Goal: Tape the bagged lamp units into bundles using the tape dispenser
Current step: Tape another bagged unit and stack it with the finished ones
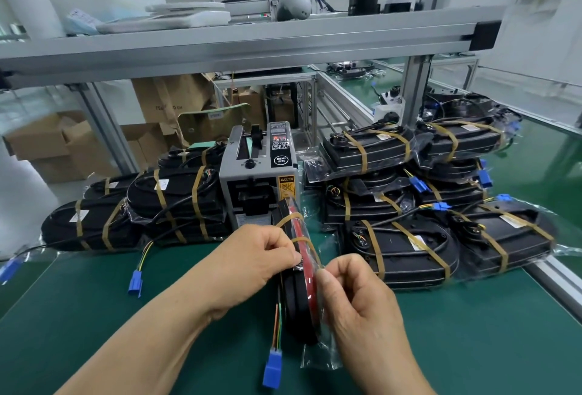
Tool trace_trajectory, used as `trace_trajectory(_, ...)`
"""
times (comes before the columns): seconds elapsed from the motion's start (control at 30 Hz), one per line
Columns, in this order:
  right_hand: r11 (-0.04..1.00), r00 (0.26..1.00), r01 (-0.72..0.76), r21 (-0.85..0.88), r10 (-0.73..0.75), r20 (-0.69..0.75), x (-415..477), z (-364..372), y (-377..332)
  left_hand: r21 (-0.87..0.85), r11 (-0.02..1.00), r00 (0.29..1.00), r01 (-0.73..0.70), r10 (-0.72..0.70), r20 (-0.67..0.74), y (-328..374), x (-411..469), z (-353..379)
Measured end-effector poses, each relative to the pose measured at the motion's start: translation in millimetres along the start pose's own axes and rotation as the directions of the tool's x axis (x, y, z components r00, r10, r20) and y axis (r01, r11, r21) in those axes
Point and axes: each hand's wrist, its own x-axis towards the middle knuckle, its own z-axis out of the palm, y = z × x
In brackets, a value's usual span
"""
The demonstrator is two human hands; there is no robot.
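On the far left, a pile of black lamp units in clear bags (141, 212), bound with tan tape bands, lies on the green tabletop (94, 316). Brown cardboard boxes (63, 142) stand on the floor beyond it. A blue plastic connector (135, 283) on thin coloured wires rests on the tabletop near this pile.

At the centre, the grey tape dispenser (256, 180) stands upright between the two piles, its front slot facing the person. Just near of it, the left hand (252, 256) has its grip clenched on a black-and-red lamp unit in a clear bag (300, 300), thumb and forefinger pinching at the unit's upper edge where a tan tape strip (302, 242) crosses it. The unit stands on edge on the tabletop, and its blue wire plug (273, 369) lies near of it.

The right hand (356, 300) grasps the same unit from the right, thumb pressed to the bag's edge, fingers curled.

To the right, a second pile of taped bagged black units (409, 250) is stacked in layers.
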Motion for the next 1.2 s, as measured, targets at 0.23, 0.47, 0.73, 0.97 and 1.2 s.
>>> trace_trajectory(0.23, 1.0, 1.0, 0.009, -0.028, -0.009, 0.008, 0.0, 2.9, 1.3, -0.015, 1.0, 0.998, -0.008, 0.007, -0.062, -8.3, -3.2, 2.9)
trace_trajectory(0.47, 1.0, 1.0, 0.007, -0.018, -0.007, 0.006, -0.9, 4.3, -0.5, -0.014, 1.0, 0.997, -0.013, 0.012, -0.074, -11.9, -2.7, 2.7)
trace_trajectory(0.73, 1.0, 1.0, 0.004, -0.025, -0.004, 0.008, -1.0, 5.5, -1.8, 0.003, 1.0, 0.993, -0.03, 0.03, -0.112, -14.5, -3.7, 3.2)
trace_trajectory(0.97, 0.999, 1.0, 0.002, -0.039, -0.002, -0.005, -1.8, 5.7, -1.1, 0.107, 0.992, 0.982, -0.063, 0.081, -0.173, -17.5, -8.0, 9.4)
trace_trajectory(1.2, 1.0, 1.0, -0.016, -0.02, 0.016, 0.015, -1.8, 3.4, -2.4, 0.087, 0.992, 0.964, -0.093, 0.112, -0.242, -22.8, -13.9, 19.2)
